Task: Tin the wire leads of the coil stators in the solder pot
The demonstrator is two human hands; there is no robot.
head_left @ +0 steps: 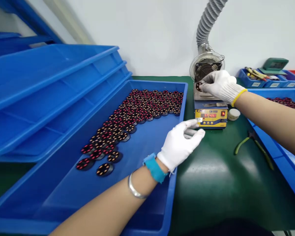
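My right hand [220, 84], in a white glove with a yellow cuff, pinches a small round black part with copper-coloured dots [199, 86]. It holds this part over the metal top of a yellow-fronted unit [210, 118] with a red digital display. My left hand [180, 142], also gloved, hovers by the right rim of a blue tray [147, 186]. Its thumb and fingers are curved but apart, with nothing visible between them. Inside the tray, many similar round black parts [147, 105] lie in rows, some with reddish dots and some with copper-coloured ones.
Stacked blue trays [88, 95] stand at the left. A grey exhaust hose [208, 21] ends behind the unit. Green-handled pliers [252, 136] and a small white round container [233, 114] lie on the green table [211, 183]. Another blue tray [291, 167] with parts is at right, before small bins [254, 83].
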